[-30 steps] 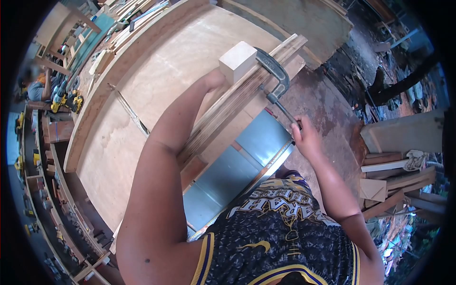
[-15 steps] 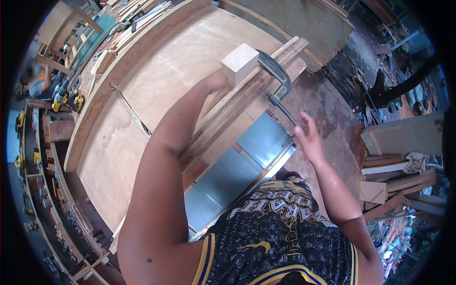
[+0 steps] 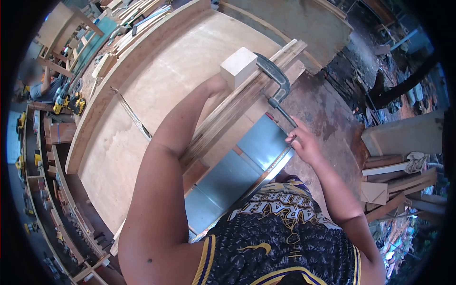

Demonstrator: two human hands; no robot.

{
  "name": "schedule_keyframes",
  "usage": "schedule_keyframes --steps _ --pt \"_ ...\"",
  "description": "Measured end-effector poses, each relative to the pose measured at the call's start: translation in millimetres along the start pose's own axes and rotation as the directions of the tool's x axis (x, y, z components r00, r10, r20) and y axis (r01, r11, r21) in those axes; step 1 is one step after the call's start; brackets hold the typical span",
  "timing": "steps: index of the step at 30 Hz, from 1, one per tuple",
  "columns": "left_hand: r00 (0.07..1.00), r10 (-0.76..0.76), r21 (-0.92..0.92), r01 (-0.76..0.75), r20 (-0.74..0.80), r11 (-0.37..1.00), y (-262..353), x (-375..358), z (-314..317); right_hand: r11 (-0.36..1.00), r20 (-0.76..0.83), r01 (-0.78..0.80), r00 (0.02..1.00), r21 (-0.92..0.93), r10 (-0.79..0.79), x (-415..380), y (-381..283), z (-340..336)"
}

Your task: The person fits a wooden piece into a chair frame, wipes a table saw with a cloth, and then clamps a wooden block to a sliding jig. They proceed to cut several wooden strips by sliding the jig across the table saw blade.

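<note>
The clamp point(image 3: 275, 83) already bites the wooden block point(image 3: 238, 67) and the strips' point(image 3: 228, 114) edge. Right hand point(image 3: 304, 145), below the clamp, fingers closed on its screw handle; tightening seems unfinished. Left hand point(image 3: 216, 85) beside the block, grip hidden.

Pale cream wooden block point(image 3: 238, 67) beside a dark grey C-clamp point(image 3: 275, 80). Below the clamp, streaky brown-and-tan plywood edge point(image 3: 223, 121); left of it, light tan plywood sheet point(image 3: 156, 90); beneath, blue-grey metal panel point(image 3: 237, 171). Nearer than the panel, black jersey point(image 3: 280, 242), gold-patterned with purple-and-yellow trim. Yellow-and-black drills point(image 3: 69, 102) far left.
</note>
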State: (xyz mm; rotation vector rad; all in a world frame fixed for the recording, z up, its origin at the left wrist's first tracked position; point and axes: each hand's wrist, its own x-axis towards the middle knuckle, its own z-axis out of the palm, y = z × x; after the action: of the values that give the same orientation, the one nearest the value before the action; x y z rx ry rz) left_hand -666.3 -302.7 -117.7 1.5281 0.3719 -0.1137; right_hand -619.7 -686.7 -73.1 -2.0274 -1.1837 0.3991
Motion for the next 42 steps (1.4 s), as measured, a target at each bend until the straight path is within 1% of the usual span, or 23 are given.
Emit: schedule_keyframes --steps 1,2,4,5,7,8,10,13,17,18,19,20,21,23,25,27,31,33,34,36,37,39,42 --pt "1.000 -0.006 -0.014 0.006 -0.017 1.000 1 -1 0 0.955 0.053 -0.100 0.995 0.278 0.089 0 14 1" --pt "1.000 -0.002 -0.012 0.002 -0.019 1.000 7 -5 2 0.956 0.051 -0.095 0.995 0.276 0.084 3 20 -1" --pt "1.000 -0.028 -0.030 0.028 0.003 0.999 19 -14 8 0.758 0.126 -0.180 0.984 0.627 0.129 7 31 -3" --pt "1.000 -0.026 -0.029 0.026 0.002 0.999 16 -11 6 0.758 0.125 -0.178 0.984 0.627 0.127 9 30 -4" --pt "1.000 -0.012 -0.027 0.013 0.015 1.000 0 -1 -1 0.443 0.192 -0.247 0.967 0.861 0.166 12 23 -4" --pt "1.000 -0.013 -0.024 0.013 0.016 1.000 -4 2 -3 0.442 0.190 -0.245 0.968 0.863 0.166 13 20 -6" --pt "0.998 0.059 0.027 -0.059 0.011 0.998 -12 8 -7 0.126 0.324 -0.365 0.909 0.922 0.263 16 15 -11" --pt "0.999 -0.029 -0.040 0.030 0.028 0.999 1 1 -1 0.015 0.414 -0.431 0.873 0.902 0.257 19 14 -18" --pt "0.999 -0.030 -0.034 0.031 0.028 0.999 10 -6 2 0.127 0.365 -0.425 0.869 0.896 0.333 17 7 -17" --pt "0.999 -0.014 -0.014 0.014 0.037 1.000 9 -6 0 0.644 -0.007 -0.331 0.886 0.690 0.463 14 0 -13" --pt "0.999 0.003 0.005 -0.003 0.045 1.000 8 -6 0 0.935 -0.383 -0.286 0.856 0.209 0.347 12 -9 -11" --pt "0.999 0.002 0.006 -0.002 0.045 1.000 9 -6 0 0.989 -0.576 -0.124 0.815 -0.082 0.055 12 -21 -15" --pt "0.999 0.011 -0.005 -0.011 0.034 1.000 10 -7 0 0.989 -0.576 -0.124 0.815 -0.081 0.055 12 -28 -21" --pt "1.000 0.022 -0.016 -0.021 0.017 1.000 7 -3 -3 0.812 -0.114 0.219 0.937 -0.542 -0.329 13 -38 -33" --pt "0.996 0.079 0.031 -0.080 0.038 0.996 -9 7 -12 0.764 0.032 0.227 0.965 -0.605 -0.261 23 -49 -28" --pt "0.999 0.034 -0.008 -0.034 0.037 0.999 -4 6 -10 0.627 0.211 0.144 0.977 -0.765 0.033 29 -40 -18" --pt "1.000 0.013 -0.060 -0.012 0.013 0.998 -8 8 -10 0.786 0.181 0.179 0.980 -0.592 -0.087 35 -15 -21" --pt "1.000 0.017 -0.045 -0.016 0.009 0.999 0 3 -8 0.983 0.079 0.118 0.991 -0.143 -0.107 36 -13 -25" --pt "1.000 0.013 -0.037 -0.012 0.015 0.999 3 1 -5 0.982 0.076 0.122 0.991 -0.142 -0.112 38 -6 -25" --pt "1.000 -0.013 -0.055 0.014 0.009 0.998 0 2 -5 0.865 0.213 -0.147 0.976 0.480 0.048 43 17 -18" --pt "0.999 -0.041 -0.076 0.041 0.006 0.996 -1 3 -6 0.865 0.212 -0.140 0.976 0.482 0.039 43 30 -15" --pt "1.000 -0.010 -0.036 0.010 -0.007 0.999 3 0 -5 0.638 0.382 -0.391 0.910 0.664 0.161 44 42 -14" --pt "0.999 0.034 0.010 -0.034 -0.037 0.999 1 -1 -3 0.670 0.398 -0.385 0.906 0.635 0.144 42 43 -16"
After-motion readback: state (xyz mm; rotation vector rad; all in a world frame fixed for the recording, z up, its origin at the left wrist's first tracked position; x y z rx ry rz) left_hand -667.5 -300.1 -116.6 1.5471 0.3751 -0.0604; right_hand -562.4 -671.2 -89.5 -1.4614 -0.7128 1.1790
